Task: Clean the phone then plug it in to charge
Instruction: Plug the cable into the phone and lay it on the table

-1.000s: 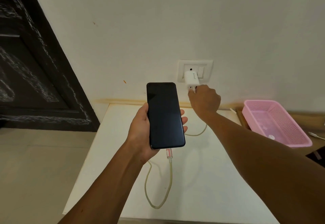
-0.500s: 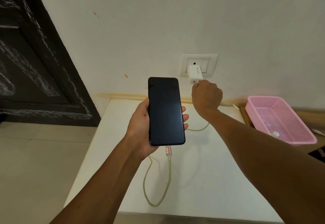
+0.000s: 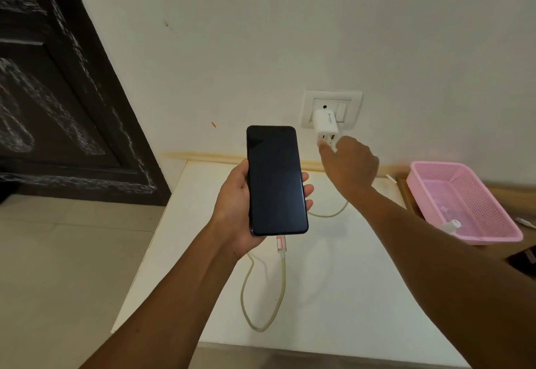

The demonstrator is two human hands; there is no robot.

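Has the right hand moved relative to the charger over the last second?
Barely: the right hand stays just under the charger in the wall socket.

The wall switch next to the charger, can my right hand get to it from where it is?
Probably yes: the right hand is just below the charger, and the switch shows uncovered beside it.

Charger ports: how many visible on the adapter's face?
3, side by side on the white wall adapter's lower face, just above the right hand's fingertips. The hand may hide more below.
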